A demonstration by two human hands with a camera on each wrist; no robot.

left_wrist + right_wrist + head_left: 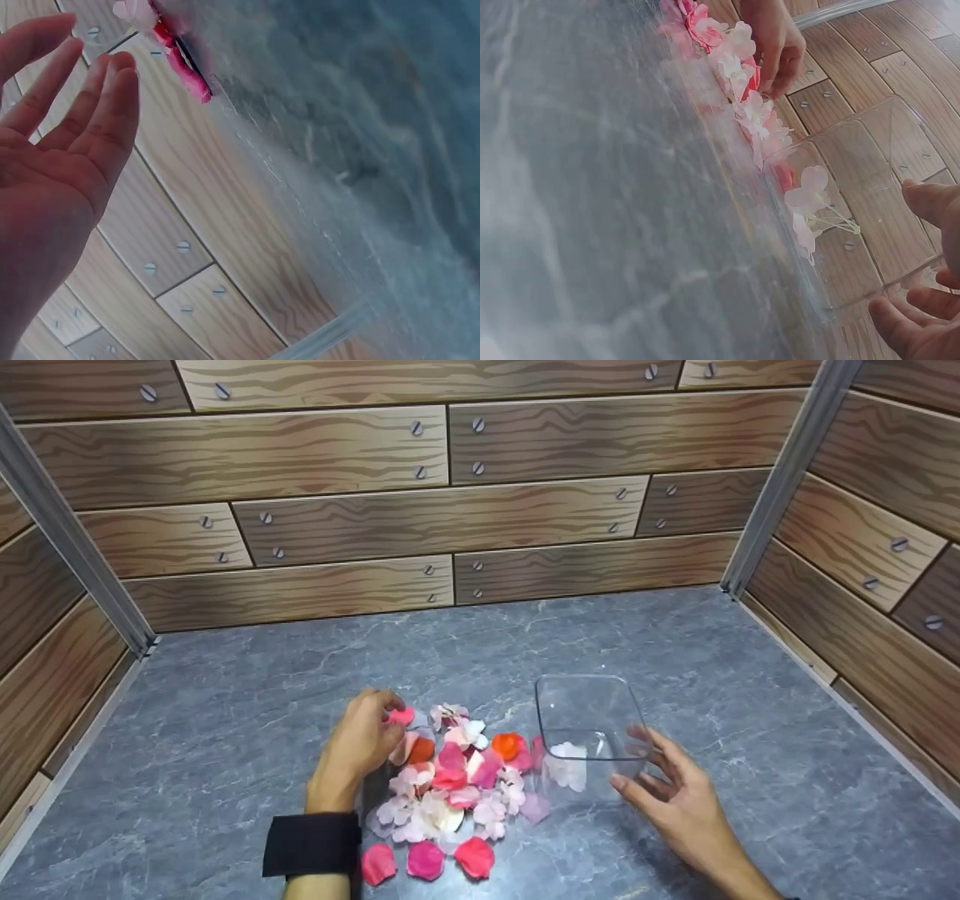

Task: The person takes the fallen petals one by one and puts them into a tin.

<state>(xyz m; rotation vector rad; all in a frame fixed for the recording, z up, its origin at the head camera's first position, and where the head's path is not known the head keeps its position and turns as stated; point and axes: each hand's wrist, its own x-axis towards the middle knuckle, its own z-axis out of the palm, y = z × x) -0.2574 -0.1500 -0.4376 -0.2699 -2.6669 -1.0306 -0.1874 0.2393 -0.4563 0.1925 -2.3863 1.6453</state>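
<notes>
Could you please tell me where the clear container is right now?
In the head view, the container sits on the table, just right of the petal pile, with the right hand at its right side.

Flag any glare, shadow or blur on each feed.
Head: mostly sharp, bright glints on the clear square container, faint shadow below the right hand. Left wrist: marbled tabletop soft and smeary under pale haze, left hand sharper. Right wrist: marbled tabletop blurred, whitish glare in the bottom left corner.
</notes>
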